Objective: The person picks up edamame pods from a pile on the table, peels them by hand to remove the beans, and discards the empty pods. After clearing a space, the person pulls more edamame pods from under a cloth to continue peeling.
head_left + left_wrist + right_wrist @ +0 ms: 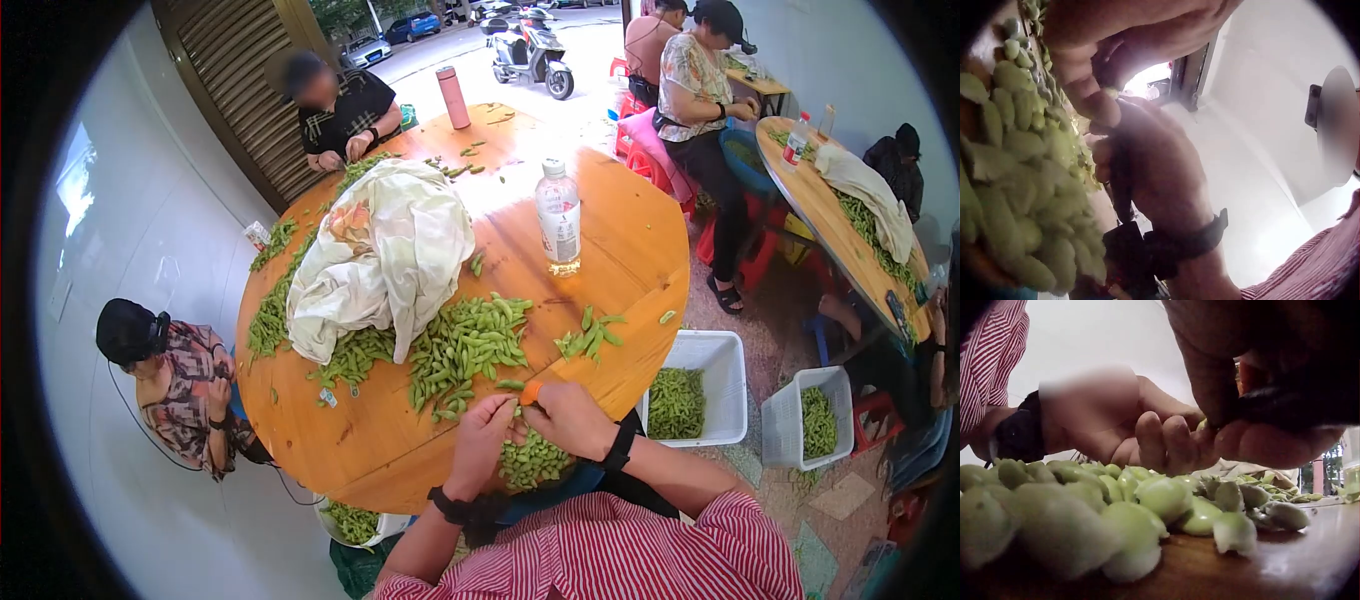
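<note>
Pinching a small green bit (1202,424) over the shelled heap (537,463)

On my feed from the head camera, the bare left hand (492,422) and bare right hand (568,418) meet at the near edge of the round orange-brown wooden table (630,265). I see the fingers of both closed narrowly on that bit; whether it is bean or pod I cannot tell. The heap, loose pale-green beans, lies right beneath them.

Just beyond, a pile of green pods (470,345) spreads up to a bulky, stained white cloth sack (385,255), which blocks my sight of the tabletop behind it. To the right lies a small cluster of green pods (590,337); past it a clear plastic bottle with a white label (560,225) stands upright, well apart from the hands. A pink cylindrical flask (453,98) stands at the far edge. Beside the table, a white plastic basket (737,385) holds more greens.
</note>
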### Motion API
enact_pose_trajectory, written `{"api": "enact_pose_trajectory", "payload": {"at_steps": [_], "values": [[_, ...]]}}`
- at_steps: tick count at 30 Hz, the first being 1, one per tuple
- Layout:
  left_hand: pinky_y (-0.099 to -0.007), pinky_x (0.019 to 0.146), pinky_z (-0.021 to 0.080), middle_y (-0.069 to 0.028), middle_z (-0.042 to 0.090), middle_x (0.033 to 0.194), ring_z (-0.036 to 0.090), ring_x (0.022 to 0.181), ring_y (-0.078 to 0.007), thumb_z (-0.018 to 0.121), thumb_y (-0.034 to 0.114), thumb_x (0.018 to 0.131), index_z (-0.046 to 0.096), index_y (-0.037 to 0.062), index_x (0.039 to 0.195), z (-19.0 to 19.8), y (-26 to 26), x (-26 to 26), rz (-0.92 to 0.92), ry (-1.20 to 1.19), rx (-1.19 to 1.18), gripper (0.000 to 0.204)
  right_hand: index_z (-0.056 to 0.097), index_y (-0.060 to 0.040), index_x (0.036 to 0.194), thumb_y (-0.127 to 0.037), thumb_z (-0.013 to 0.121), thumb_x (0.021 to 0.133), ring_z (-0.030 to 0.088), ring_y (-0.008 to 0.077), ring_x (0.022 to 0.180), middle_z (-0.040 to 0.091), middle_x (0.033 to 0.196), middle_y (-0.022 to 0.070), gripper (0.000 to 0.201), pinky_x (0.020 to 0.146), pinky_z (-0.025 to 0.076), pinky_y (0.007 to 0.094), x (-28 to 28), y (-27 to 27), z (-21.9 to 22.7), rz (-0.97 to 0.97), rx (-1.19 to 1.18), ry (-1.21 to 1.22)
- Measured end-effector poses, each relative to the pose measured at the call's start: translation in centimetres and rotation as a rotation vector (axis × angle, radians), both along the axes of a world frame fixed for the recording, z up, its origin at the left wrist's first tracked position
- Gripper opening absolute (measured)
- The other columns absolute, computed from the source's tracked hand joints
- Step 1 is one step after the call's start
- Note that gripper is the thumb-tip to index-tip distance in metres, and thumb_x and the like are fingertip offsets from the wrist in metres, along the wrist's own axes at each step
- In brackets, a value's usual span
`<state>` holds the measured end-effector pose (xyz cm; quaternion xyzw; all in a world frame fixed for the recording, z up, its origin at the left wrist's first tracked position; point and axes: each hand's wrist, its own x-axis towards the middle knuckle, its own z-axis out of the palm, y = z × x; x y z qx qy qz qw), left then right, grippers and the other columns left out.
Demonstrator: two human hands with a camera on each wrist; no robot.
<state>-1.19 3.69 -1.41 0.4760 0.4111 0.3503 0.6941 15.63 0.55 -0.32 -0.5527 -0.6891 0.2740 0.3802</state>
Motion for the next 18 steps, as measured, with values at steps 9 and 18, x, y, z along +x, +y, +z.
{"api": "enact_pose_trajectory", "payload": {"at_steps": [9, 18], "values": [[-0.0231, 0.065, 0.050, -0.0004, 0.060, 0.082, 0.059, 0.070, -0.0077, 0.054, 0.006, 0.096, 0.058, -0.0009, 0.113, 0.6, -0.3, -1.0, -0.100, 0.115, 0.088, 0.019, 0.061, 0.0004, 0.081, -0.014, 0.061, 0.082, 0.062, 0.0396, 0.070, 0.061, 0.072, 0.0210, 0.015, 0.063, 0.049, 0.0460, 0.1, -0.7, -0.4, 0.005, 0.050, 0.061], [-0.0316, 0.065, 0.050, -0.0114, 0.063, 0.077, 0.064, 0.069, -0.0206, 0.061, 0.004, 0.087, 0.060, -0.0009, 0.103, 0.4, -0.9, -0.7, -0.043, 0.538, 0.651, 0.017, 0.061, -0.0008, 0.085, -0.013, 0.060, 0.083, 0.062, 0.0413, 0.074, 0.062, 0.075, 0.0220, 0.013, 0.064, 0.049, 0.0480, 0.9, -0.1, -1.1, -0.057, 0.104, -0.044]]}}
